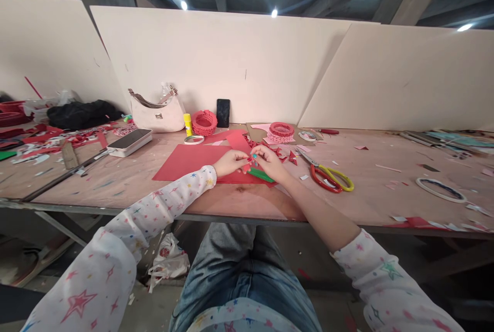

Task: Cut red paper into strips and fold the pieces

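My left hand (pixel 232 162) is closed in a pinch on a small piece of red paper (pixel 246 168). Fingertips of my right hand (pixel 267 161) meet it from the other side, also pinched together on the same piece. Both hands are just above a large red paper sheet (pixel 181 162) on the table. A green comb-edged strip (pixel 261 174) lies under my right hand. Behind the hands are a red paper strip (pixel 238 140) and several folded red paper pieces (pixel 292 158). Scissors (pixel 328 175) with one red and one yellow handle lie to the right.
At the back stand a glue stick (pixel 188 124), a coiled red paper ring (pixel 204 122), a phone (pixel 223 113) and a handbag (pixel 158 111). Another red ring (pixel 281 131) sits on cardboard. A white box-like device (pixel 130 142) is left; a white oval ring (pixel 440 189) is right.
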